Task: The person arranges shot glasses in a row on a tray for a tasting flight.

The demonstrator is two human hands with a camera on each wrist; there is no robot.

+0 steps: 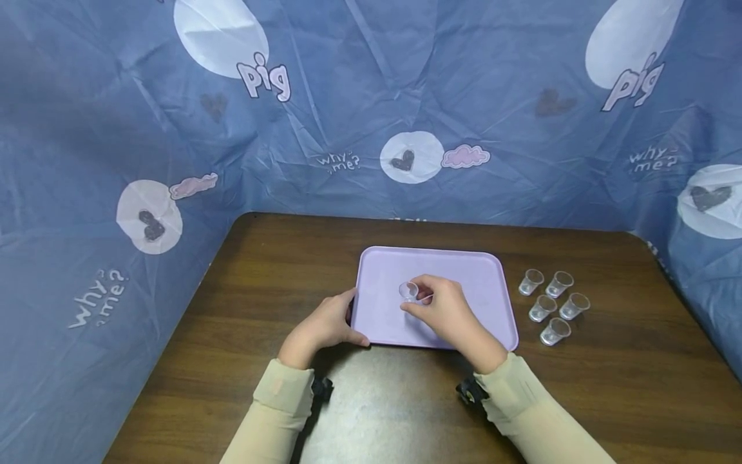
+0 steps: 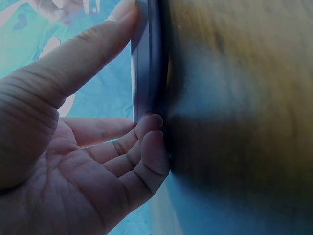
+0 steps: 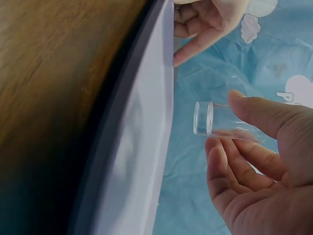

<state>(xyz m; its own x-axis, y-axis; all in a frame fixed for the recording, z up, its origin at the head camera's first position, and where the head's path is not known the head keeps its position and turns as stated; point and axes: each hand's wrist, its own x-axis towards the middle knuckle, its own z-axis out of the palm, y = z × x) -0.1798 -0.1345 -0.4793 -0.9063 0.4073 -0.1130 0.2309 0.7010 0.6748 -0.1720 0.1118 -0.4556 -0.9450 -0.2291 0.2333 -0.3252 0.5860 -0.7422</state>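
Note:
A small clear shot glass (image 1: 408,292) is pinched between the thumb and fingers of my right hand (image 1: 443,306). In the right wrist view the thick base of the shot glass (image 3: 203,118) faces the tray, with a gap between them. Below it lies a light purple tray (image 1: 388,325) on the table. My left hand (image 1: 330,321) holds the tray's near left corner, thumb on the front edge and fingers along the left side. Up close, the left wrist view has the tray rim (image 2: 144,63) between thumb and curled fingers.
Several more clear shot glasses (image 1: 542,308) stand upright in a loose cluster right of the tray. The brown wooden table (image 1: 232,361) is bordered at the back and sides by a blue printed cloth (image 1: 342,116).

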